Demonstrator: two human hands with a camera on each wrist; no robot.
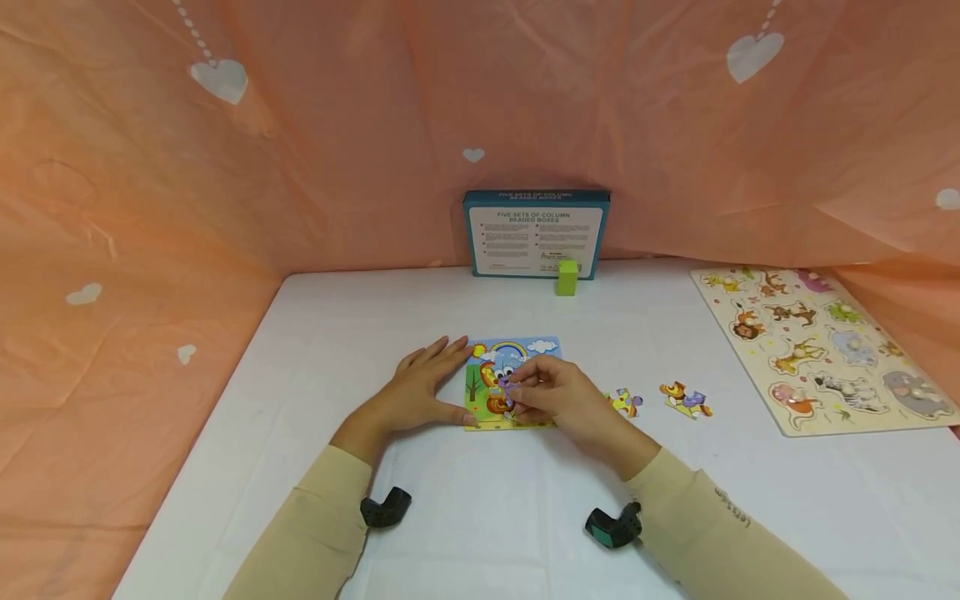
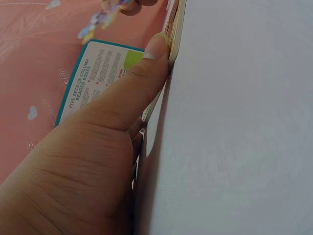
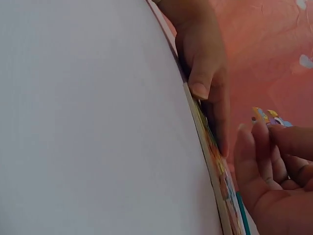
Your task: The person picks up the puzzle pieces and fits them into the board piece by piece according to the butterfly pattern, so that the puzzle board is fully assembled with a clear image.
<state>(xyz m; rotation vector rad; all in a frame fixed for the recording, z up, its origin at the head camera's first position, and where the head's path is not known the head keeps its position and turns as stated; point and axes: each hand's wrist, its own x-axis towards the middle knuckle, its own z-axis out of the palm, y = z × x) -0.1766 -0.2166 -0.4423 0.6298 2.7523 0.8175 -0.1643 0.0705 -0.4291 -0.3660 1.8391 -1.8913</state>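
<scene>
A small colourful puzzle board [image 1: 477, 400], printed with a rainbow, a sun and a tree, lies flat on the white table. My left hand [image 1: 420, 387] rests at its left side, fingers fairly straight and spread, thumb on the lower left corner. Above the board, my right hand [image 1: 573, 404] pinches a small colourful puzzle piece [image 3: 264, 115] between thumb and fingers. In the left wrist view that puzzle piece [image 2: 100, 22] hangs apart from the board. Right of the board lie two loose puzzle pieces, one yellow and purple [image 1: 626, 403], one shaped like a rocking horse [image 1: 686, 400], the first partly behind my right hand.
A teal-edged box [image 1: 536, 237] leans upright at the back, with a green block [image 1: 567, 278] before it. A large wooden animal puzzle board [image 1: 757, 367] lies at the right. Orange cloth with hearts [image 1: 360, 167] hangs behind the table [image 1: 360, 317].
</scene>
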